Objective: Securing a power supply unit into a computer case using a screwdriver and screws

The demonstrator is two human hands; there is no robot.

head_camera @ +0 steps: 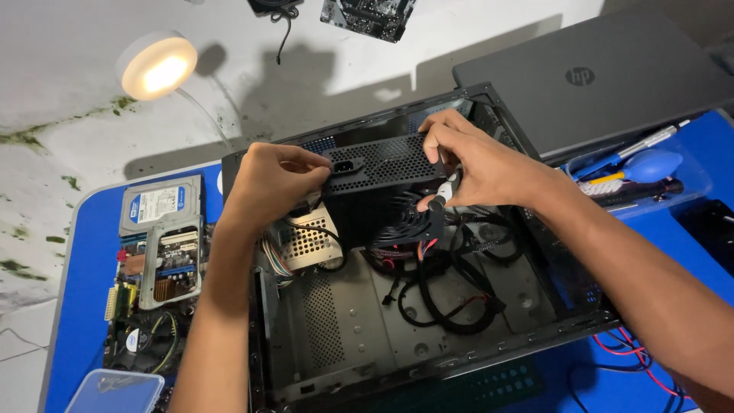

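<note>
1. A black power supply unit (382,191) sat in the upper rear corner of an open black computer case (428,367), its round fan facing the camera and its perforated side turned up.
2. The left hand (271,180) clasped the unit's left end, fingers curled over the top edge beside the power socket.
3. The right hand (478,164) rested on the unit's right end, thumb and fingers pinching a slim screwdriver (443,195) with a black-and-white handle.
4. Black cables (451,294) lay coiled on the case floor below the unit.
5. Left of the case, on the blue mat (84,252), lay a hard drive (160,203) with a white-and-blue rectangular label, above a motherboard (149,306).
6. A clear plastic box (115,390) sat at the lower left corner.
7. A closed grey laptop (596,76) lay at the upper right, a blue air blower (650,164) just below it.
8. A round lit lamp (157,67) glowed at the upper left.
</note>
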